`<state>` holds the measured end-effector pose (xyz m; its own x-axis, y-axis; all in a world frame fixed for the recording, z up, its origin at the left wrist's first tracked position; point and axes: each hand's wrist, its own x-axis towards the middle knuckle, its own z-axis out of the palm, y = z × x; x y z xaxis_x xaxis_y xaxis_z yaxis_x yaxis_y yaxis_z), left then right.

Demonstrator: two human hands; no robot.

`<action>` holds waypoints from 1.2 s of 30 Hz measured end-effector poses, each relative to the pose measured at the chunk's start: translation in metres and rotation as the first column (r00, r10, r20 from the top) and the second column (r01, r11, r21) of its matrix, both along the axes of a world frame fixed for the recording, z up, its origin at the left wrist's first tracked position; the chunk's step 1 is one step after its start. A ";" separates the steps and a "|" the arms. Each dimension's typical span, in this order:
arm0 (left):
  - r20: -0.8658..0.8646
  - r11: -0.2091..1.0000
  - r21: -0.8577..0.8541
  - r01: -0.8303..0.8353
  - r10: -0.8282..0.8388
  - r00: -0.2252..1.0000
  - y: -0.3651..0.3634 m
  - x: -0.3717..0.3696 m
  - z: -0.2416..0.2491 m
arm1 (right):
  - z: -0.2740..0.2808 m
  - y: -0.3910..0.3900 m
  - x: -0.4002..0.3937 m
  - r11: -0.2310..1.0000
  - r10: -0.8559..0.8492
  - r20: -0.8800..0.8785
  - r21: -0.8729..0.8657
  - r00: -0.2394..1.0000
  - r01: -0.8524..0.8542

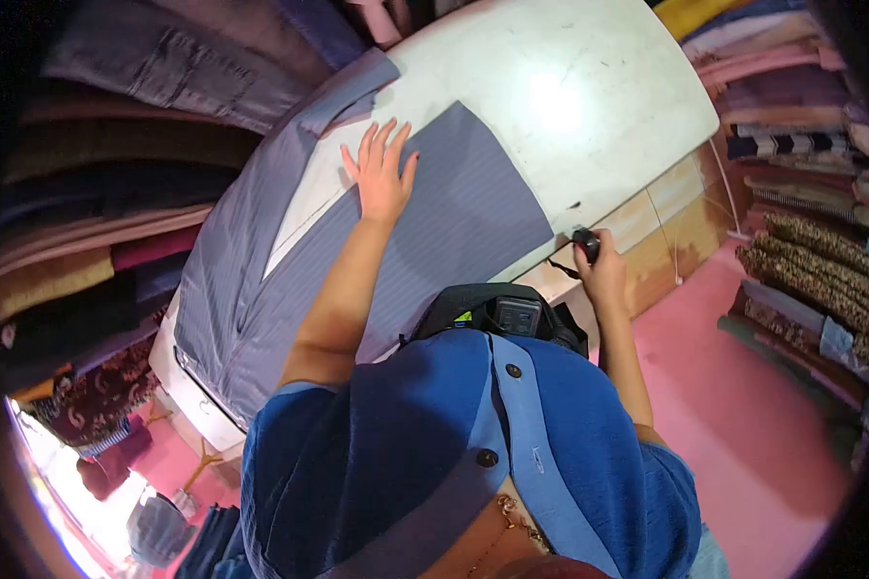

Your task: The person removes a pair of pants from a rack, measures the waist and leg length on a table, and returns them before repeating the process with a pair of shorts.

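Left hand (380,179) open, palm down, fingers spread, nothing gripped; it lies at the edge of the grey-blue striped cloth (454,193), fingers reaching over the bare white strip beside it. Right hand (601,262) closed around a small black object (585,243), held just off the near long edge of the white table (618,106), close to the cloth's right corner; can't tell what the object is. A thin dark strap (564,269) shows just beside it. Cloth is spread flat across the middle of the table, with a squared end toward the far right. More of the same-coloured fabric (232,251) lies bunched and creased along the left side, a narrow wedge of white tabletop between the two parts. Black bag (454,301) at the person's waist, grey device (518,316) on it. Folded fabrics (116,164) stacked on the left, patterned fabrics (811,261) stacked on the right, pink floor (724,386) below.
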<state>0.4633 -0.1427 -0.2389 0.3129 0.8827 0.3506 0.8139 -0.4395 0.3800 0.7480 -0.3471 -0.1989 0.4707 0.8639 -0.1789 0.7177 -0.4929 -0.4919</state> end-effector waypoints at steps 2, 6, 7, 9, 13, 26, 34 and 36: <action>0.010 0.999 0.001 -0.048 0.048 0.999 -0.028 -0.031 0.003 | 0.008 0.010 0.013 1.000 0.013 0.051 0.024 0.999 -0.014; 0.053 0.988 -0.087 -0.131 0.136 0.989 -0.098 -0.086 0.003 | 0.029 0.035 0.024 0.985 0.093 -0.031 0.146 0.995 -0.087; 0.050 0.981 -0.073 -0.179 0.183 0.982 -0.116 -0.094 0.006 | 0.032 0.042 0.023 0.974 0.150 -0.087 0.184 0.985 -0.132; 0.250 0.953 -0.187 -0.239 0.281 0.926 -0.151 -0.104 0.009 | 0.030 0.054 0.014 0.966 0.218 -0.286 0.200 0.933 -0.165; 0.440 0.648 -0.726 -0.230 0.695 0.569 -0.204 -0.112 0.014 | 0.038 0.070 -0.047 0.911 0.410 -0.657 0.266 0.633 -0.313; 0.662 0.586 -0.736 0.339 0.728 0.179 -0.253 -0.138 0.042 | 0.043 0.038 -0.241 0.438 0.845 -0.450 0.275 0.288 -0.855; 0.573 0.549 -0.804 0.228 0.817 0.054 -0.305 -0.257 0.038 | 0.039 0.009 -0.372 0.198 0.956 -0.267 0.284 0.121 -0.938; 0.561 0.553 -0.828 0.094 0.820 0.116 -0.321 -0.296 0.039 | 0.038 -0.003 -0.414 0.168 0.964 -0.246 0.254 0.104 -0.952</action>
